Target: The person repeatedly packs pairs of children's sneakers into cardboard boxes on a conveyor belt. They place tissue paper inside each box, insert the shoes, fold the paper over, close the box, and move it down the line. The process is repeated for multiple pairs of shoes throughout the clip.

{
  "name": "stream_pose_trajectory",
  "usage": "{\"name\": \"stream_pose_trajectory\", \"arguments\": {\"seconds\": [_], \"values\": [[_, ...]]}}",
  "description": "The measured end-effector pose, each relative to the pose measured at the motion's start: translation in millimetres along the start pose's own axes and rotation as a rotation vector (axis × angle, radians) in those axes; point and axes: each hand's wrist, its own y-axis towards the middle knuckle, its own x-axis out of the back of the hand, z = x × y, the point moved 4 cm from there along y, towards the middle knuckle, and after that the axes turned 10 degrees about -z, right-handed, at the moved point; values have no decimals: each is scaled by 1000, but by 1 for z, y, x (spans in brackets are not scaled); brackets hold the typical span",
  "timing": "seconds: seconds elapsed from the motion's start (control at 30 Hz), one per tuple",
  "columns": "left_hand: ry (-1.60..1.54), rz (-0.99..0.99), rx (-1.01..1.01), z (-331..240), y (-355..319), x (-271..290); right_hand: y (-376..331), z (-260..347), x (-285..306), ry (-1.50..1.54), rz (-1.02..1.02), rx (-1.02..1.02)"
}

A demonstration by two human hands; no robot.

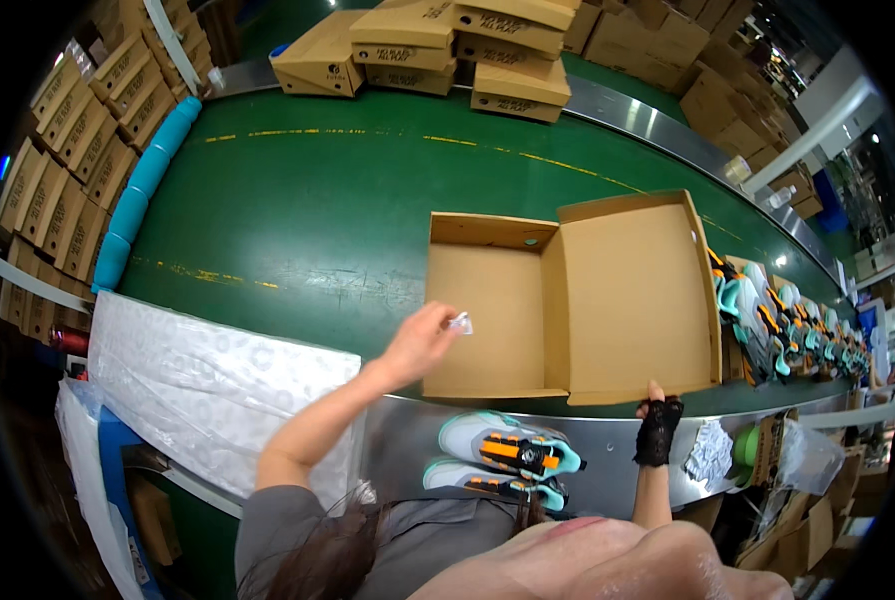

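Note:
A brown cardboard shoe box (492, 335) lies open on the green surface in front of me, its lid (627, 300) folded out to the right. My left hand (422, 342) is over the box's left side, fingers pinched on a small white packet (462, 323). At the lid's near edge is my right hand (657, 425), in a black fingerless glove, its fingers closed on the cardboard. Close to my body, a pair of sneakers (497, 445), grey-white with mint and orange parts, rests on the metal edge.
White wrapping paper (217, 385) is stacked at left. Closed shoe boxes (407, 50) are piled along the far edge, with more boxes (77, 150) beyond blue rollers (142, 185). A row of sneakers (787, 320) runs off right. Crumpled paper (710, 452) sits beside the gloved hand.

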Motion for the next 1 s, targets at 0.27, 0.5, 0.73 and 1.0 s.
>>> {"name": "stream_pose_trajectory", "arguments": {"seconds": [0.27,0.5,0.73,1.0], "values": [[712,-583,258,49,-169,126,-7,-42,68,-545,161,184],[1058,-246,894,69,-252,184,-29,-153,106,-1023,-220,498],[1264,-620,435,72,-255,181,-30,-147,107,-908,-275,402],[1130,-969,171,-69,-197,288,21,-87,145,-365,-221,220]]}}
